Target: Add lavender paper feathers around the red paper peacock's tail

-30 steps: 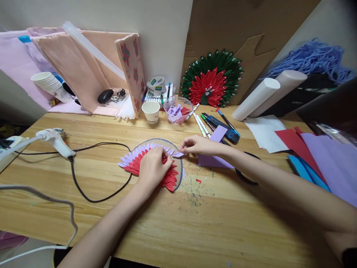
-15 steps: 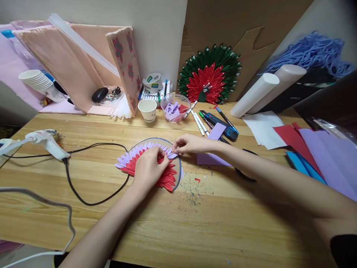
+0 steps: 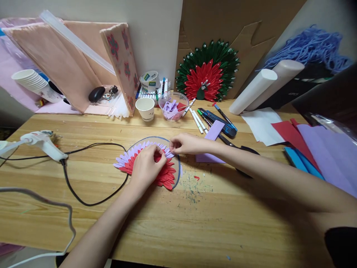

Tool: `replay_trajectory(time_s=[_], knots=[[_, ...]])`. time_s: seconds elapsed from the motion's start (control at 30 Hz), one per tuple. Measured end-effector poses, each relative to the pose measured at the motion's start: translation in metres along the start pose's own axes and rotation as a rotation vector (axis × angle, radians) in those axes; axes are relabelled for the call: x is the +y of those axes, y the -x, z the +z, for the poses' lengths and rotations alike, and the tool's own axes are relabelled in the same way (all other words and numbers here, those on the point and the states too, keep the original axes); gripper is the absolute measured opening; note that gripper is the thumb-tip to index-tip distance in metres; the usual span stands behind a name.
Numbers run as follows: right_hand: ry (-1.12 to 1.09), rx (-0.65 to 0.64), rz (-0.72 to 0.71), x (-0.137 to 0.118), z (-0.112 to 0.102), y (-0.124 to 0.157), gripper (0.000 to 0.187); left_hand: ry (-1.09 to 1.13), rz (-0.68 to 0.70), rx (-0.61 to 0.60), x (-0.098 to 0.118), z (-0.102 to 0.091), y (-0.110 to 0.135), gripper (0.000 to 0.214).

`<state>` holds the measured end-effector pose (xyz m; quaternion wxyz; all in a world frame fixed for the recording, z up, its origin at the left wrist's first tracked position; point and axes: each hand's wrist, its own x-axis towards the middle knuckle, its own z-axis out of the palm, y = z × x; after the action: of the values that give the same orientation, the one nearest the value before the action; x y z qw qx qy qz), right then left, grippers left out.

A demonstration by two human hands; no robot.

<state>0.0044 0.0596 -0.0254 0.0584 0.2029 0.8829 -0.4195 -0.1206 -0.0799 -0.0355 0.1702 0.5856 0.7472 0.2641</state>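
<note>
A round paper craft piece (image 3: 131,160) with red petals inside and lilac petals round its far rim lies on the wooden table (image 3: 195,219). My left hand (image 3: 146,165) rests on top of the red petals, fingers curled and pressing down. My right hand (image 3: 185,144) is at the craft's far right rim, with finger and thumb pinched on a small lilac paper petal (image 3: 169,153) that touches the row of lilac petals. A lilac paper sheet (image 3: 209,158) lies just right of my right hand, under my forearm.
A white glue gun (image 3: 41,143) with a black cord (image 3: 83,201) lies at the left. Behind are a paper cup (image 3: 145,108), a clear bowl of paper scraps (image 3: 173,108), markers (image 3: 214,121), scissors (image 3: 245,150), a finished red-green fan ornament (image 3: 208,76), white rolls (image 3: 252,91) and coloured sheets (image 3: 320,149).
My right hand has brought the lilac petal leftward, from beside the craft onto its lilac rim. My left hand has stayed on the red petals. The view shifted slightly.
</note>
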Motion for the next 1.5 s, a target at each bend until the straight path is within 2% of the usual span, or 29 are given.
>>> replay_trajectory(time_s=[0.17,0.63,0.97,1.03,1.13,1.27,1.5], knots=[[0.043,-0.004,0.006,-0.002,-0.002,-0.001,0.012,-0.009,0.017,0.015,-0.002,0.000,-0.002,0.009],[-0.046,0.041,0.070,-0.003,0.003,-0.005,0.008,0.059,-0.017,-0.017,-0.004,-0.003,-0.004,0.008],[-0.003,0.193,0.027,0.004,0.014,0.003,0.005,0.044,-0.007,-0.014,-0.004,-0.001,-0.004,0.008],[0.057,0.231,-0.027,0.005,0.013,0.007,0.003,0.042,0.010,-0.004,-0.004,-0.001,-0.004,0.008],[0.167,0.272,-0.226,0.006,0.010,0.013,0.002,0.037,0.022,0.007,-0.004,0.000,-0.004,0.008],[0.291,0.234,-0.456,0.006,0.010,0.012,0.006,0.037,0.027,0.004,-0.004,0.000,-0.003,0.008],[0.393,0.211,-0.538,0.014,0.021,-0.001,0.009,0.062,-0.001,-0.009,-0.005,0.001,-0.003,0.008]])
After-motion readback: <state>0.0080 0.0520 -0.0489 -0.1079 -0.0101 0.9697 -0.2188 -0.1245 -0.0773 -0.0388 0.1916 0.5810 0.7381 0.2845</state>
